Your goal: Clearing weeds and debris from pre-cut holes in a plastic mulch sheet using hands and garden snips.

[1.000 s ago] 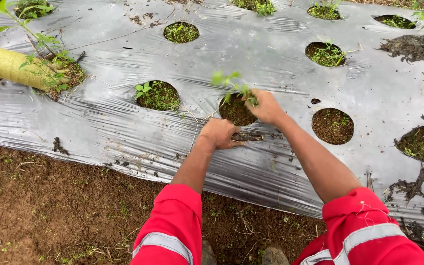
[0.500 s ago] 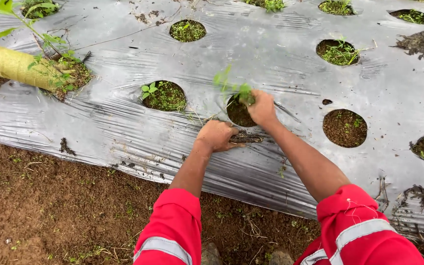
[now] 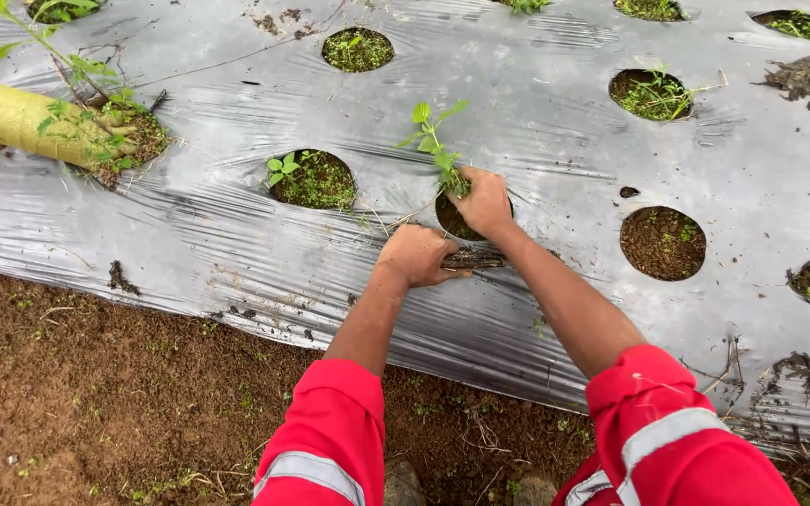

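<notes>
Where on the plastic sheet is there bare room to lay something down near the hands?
Bare plastic mulch sheet lies between the top weedy hole and the upper right hole. Another free strip runs along the sheet's near edge, left of the left hand. It is crowded at the middle hole, where the right hand grips a seedling.

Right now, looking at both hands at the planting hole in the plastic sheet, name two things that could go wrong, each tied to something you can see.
1. The right hand grips the small green leafy seedling low on its thin stem; a hard pinch might snap it.
2. The left hand presses on the shiny grey plastic mulch sheet at the rim of the round planting hole; the thin film could tear, widening the hole.
</notes>
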